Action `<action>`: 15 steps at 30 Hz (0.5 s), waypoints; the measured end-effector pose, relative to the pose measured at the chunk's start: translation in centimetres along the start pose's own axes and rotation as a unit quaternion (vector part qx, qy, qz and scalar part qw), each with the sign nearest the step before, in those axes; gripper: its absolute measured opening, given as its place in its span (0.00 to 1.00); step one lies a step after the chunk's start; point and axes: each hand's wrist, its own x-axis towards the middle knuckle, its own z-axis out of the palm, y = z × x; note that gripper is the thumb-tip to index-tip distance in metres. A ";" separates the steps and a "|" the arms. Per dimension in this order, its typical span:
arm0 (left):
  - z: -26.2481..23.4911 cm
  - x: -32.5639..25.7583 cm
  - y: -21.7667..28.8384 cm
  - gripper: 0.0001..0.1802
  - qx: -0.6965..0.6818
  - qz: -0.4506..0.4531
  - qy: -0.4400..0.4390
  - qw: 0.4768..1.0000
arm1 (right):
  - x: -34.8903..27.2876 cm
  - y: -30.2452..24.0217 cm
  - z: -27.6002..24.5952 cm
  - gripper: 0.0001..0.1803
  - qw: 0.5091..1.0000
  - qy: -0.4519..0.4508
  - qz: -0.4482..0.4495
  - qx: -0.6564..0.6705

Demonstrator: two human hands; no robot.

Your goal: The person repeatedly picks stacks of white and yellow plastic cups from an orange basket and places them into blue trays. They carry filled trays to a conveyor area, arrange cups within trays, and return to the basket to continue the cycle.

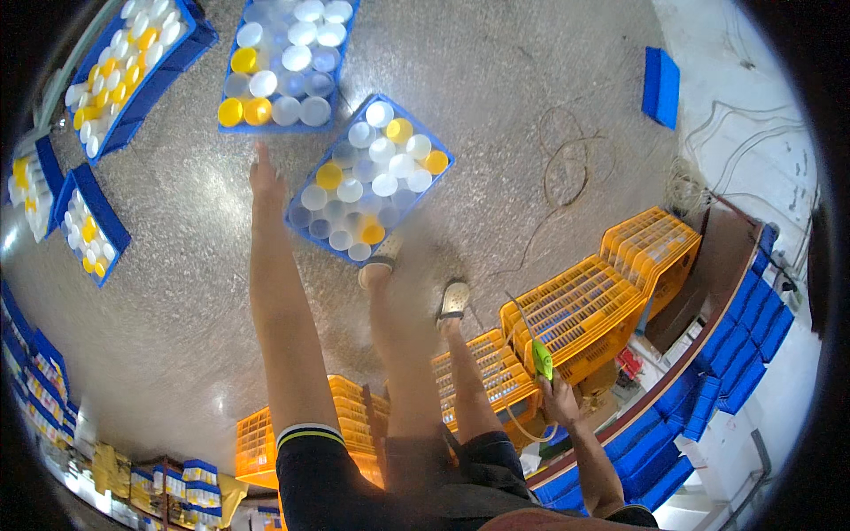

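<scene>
The speckled grey-brown floor (496,97) has a dull shine and fills most of the view, with thin loose cables (567,177) coiled on it and, at the right, a pale whitish surface (753,106) beyond. A rectangular blue tray of round white and yellow pieces (274,129) lies at the top; a second, slanted blue tray with similar pieces (332,250) sits just below and right of it. More filled blue trays (150,99) line the left side, and one plain blue box-like piece (660,88) stands at the upper right.

The left hand (267,180) reaches forward with a finger extended near the lower edge of the first tray; whether it touches, and how the other fingers are curled, I cannot tell. The right hand (560,403) is closed around a bright-green handheld object (542,359), beside slatted yellow-orange plastic crates (571,305).

Stacked blue boxes (744,345) run along the right behind the crates. Beige slip-on shoes (454,301) rest on the floor. Further stacks of blue trays (200,489) show small at the lower left.
</scene>
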 end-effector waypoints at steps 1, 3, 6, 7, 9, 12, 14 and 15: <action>-1.6 0.9 -2.0 0.41 0.074 0.019 0.045 0.996 | 0.3 0.2 0.5 0.19 0.999 -0.023 0.032 -0.017; -6.0 1.9 -6.0 0.43 0.211 -0.132 0.106 0.963 | 0.9 0.7 1.4 0.17 0.992 -0.065 0.103 0.029; -9.4 0.5 -14.1 0.37 0.212 -0.148 -0.007 0.966 | 1.8 1.8 2.5 0.16 0.987 -0.091 0.128 0.029; -9.4 0.0 -16.6 0.36 0.188 -0.152 -0.017 0.970 | 2.1 2.0 2.8 0.16 0.988 -0.101 0.118 0.026; -9.8 -0.1 -19.1 0.33 0.149 -0.133 -0.029 0.979 | 2.5 2.1 3.2 0.16 0.996 -0.049 -0.028 -0.066; -9.4 -1.0 -19.7 0.28 0.153 -0.060 -0.052 0.985 | 2.9 1.1 3.1 0.18 0.997 -0.078 -0.003 -0.026; -8.8 -2.7 -18.2 0.27 0.214 -0.002 -0.080 0.974 | 3.1 -0.7 2.8 0.20 0.989 -0.091 0.081 0.079; -8.1 -4.0 -17.3 0.26 0.252 -0.001 -0.072 0.965 | 3.3 -1.8 2.6 0.18 0.994 -0.071 0.065 0.042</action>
